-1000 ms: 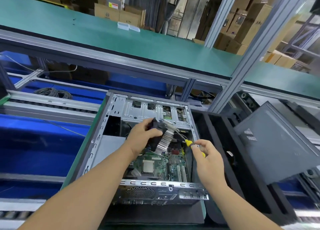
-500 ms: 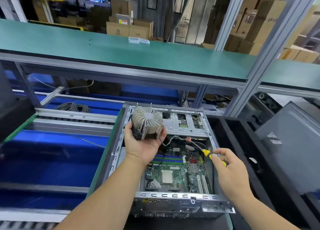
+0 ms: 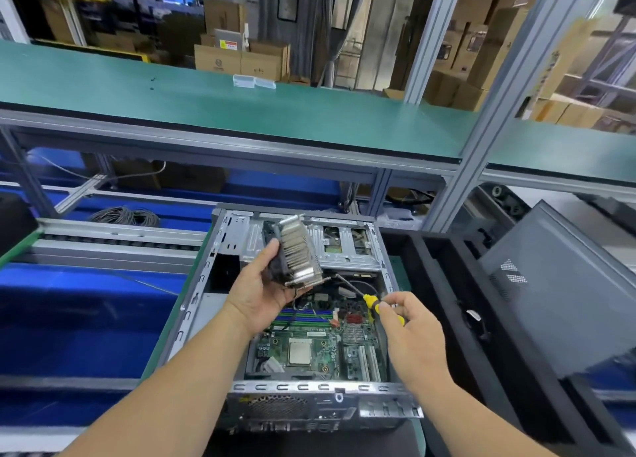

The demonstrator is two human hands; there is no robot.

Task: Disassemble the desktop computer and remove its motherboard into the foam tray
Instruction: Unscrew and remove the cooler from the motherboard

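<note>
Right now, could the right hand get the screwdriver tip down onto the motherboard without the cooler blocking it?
Probably yes. The left hand holds the cooler lifted above the case's far end, so the motherboard lies uncovered below. The right hand with the screwdriver hovers beside it; only loose cables near the shaft might interfere.

A long green-topped counter (image 3: 241, 108) on a grey aluminium frame runs across the upper part of the view. Two small clear plastic boxes (image 3: 254, 81) sit side by side on its far edge. Behind it stand stacked brown cardboard cartons (image 3: 241, 60). Below, at the left, a coil of grey cable (image 3: 125, 215) lies on a blue surface (image 3: 79, 319) beside a grey metal rail (image 3: 113, 239). A slanted grey aluminium post (image 3: 495, 112) rises at the right.
</note>
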